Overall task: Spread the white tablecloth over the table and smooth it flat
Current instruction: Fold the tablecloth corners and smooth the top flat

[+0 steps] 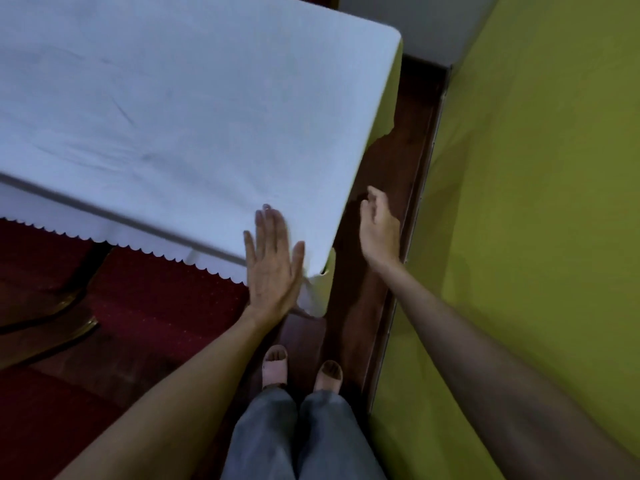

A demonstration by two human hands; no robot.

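The white tablecloth (180, 109) covers the table top, with a few faint creases across its middle. Its scalloped hem (145, 249) hangs over the near side. A yellow-green under-cloth (389, 98) shows down the table's right side. My left hand (272, 261) lies flat, fingers together, on the near right corner of the cloth. My right hand (379, 228) hovers just off the table's right edge, fingers loosely curled, holding nothing and apart from the cloth.
A yellow-green wall (536, 202) rises close on the right, leaving a narrow strip of dark wooden floor (391, 174) where I stand. Red carpet (145, 323) and a gold-trimmed table base (52, 313) lie under the table at left.
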